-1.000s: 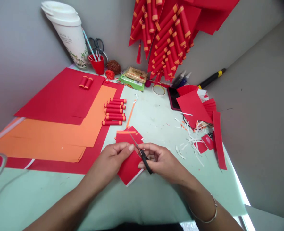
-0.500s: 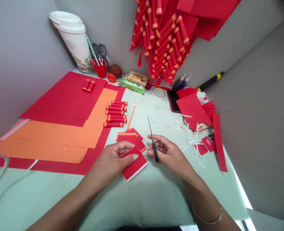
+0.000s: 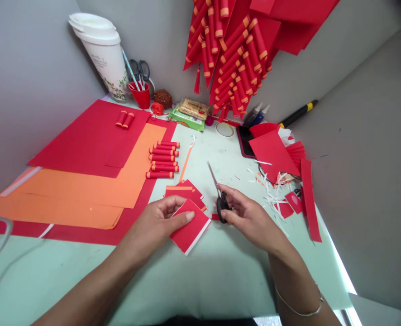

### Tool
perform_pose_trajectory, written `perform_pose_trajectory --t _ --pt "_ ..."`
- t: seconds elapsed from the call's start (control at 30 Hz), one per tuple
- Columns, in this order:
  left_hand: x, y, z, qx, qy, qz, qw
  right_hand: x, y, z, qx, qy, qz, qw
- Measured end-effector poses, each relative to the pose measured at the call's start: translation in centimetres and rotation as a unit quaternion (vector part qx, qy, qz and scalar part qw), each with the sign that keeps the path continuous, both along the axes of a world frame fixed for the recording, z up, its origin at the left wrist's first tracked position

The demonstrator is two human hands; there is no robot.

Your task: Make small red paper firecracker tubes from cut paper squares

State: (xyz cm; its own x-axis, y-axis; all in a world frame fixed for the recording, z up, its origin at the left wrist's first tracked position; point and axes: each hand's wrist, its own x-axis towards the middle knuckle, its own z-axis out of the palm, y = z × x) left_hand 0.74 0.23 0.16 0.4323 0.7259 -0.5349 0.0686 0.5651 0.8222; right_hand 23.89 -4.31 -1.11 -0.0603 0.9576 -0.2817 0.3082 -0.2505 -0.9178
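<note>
Over pale green tabletop (image 3: 200, 280), left hand (image 3: 171, 219) pinching red card with white edge (image 3: 193, 231), thumb on top. Right hand (image 3: 244, 215) got fingers curled round black-handled scissors (image 3: 222, 208), blades pointing away. Red-and-orange pieces (image 3: 180, 193) just past left hand.

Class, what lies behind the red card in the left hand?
Red pieces, some with orange strips, lie just beyond the red card, partly covered by it and the left hand. The card's underside and the table directly beneath cannot be seen.
</note>
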Motion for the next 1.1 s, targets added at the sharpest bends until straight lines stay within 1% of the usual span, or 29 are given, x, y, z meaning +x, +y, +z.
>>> perform_pose_trajectory --t 0.1,0.2,0.3,0.37,0.47,0.6,0.73,0.8,0.9,1.0,1.1 --pt "-0.2 0.1 0.2 0.004 -0.002 -0.016 1.000 0.2 0.1 0.7 -0.011 0.090 0.023 0.996" --pt "-0.3 0.3 0.3 0.003 -0.007 -0.029 1.000 -0.1 0.0 0.9 -0.009 0.160 0.033 0.987" --pt "-0.2 0.3 0.3 -0.003 -0.012 -0.030 0.999 -1.3 -0.2 0.9 -0.012 0.197 0.008 0.980" --pt "-0.1 0.3 0.2 0.000 -0.005 -0.035 0.999 -2.4 -0.3 0.9 -0.024 0.197 -0.022 0.980" --pt "0.1 0.1 0.0 0.016 0.013 -0.051 0.998 -3.7 -0.2 0.8 -0.043 0.159 -0.048 0.985" --pt "0.2 0.0 -0.1 0.036 0.028 -0.058 0.997 -3.9 -0.2 0.6 -0.042 0.153 -0.038 0.987" --pt "0.2 0.0 0.1 0.027 0.036 -0.053 0.998 -3.4 -0.1 0.5 -0.034 0.174 -0.045 0.983" --pt "0.2 0.0 0.3 0.021 0.041 -0.060 0.997 -3.3 -0.1 0.5 -0.023 0.182 -0.050 0.982" --pt "0.5 -0.2 0.5 0.036 0.046 -0.092 0.994 -3.6 -0.1 0.3 -0.017 0.182 -0.053 0.982" --pt "0.8 -0.4 0.7 0.082 0.081 -0.131 0.985 -4.1 -0.2 0.1 -0.026 0.175 -0.049 0.983" --pt "0.9 -0.4 0.9 0.095 0.109 -0.145 0.979 -4.4 -0.2 -0.1 -0.028 0.179 -0.040 0.983"
